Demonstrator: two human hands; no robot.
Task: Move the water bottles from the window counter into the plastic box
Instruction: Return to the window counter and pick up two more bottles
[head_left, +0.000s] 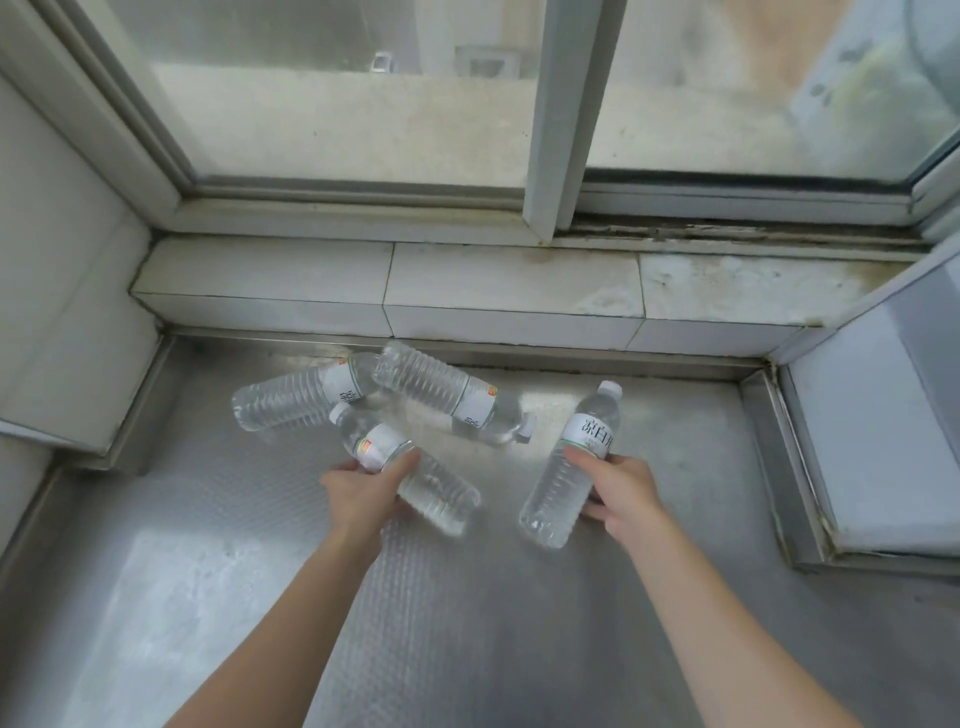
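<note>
Textured steel counter (156, 597) fills 6 o'clock, raised lip along its back edge. Stained white tile sill (519, 286) runs across centre; grime worst toward 2 o'clock. Sliding window (337, 104) at 12, dirty glass, flat daylight.

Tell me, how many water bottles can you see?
4. One is in the left hand, one in the right hand, and two lie on the metal counter near the window: left bottle, right bottle. None seem hidden.
</note>
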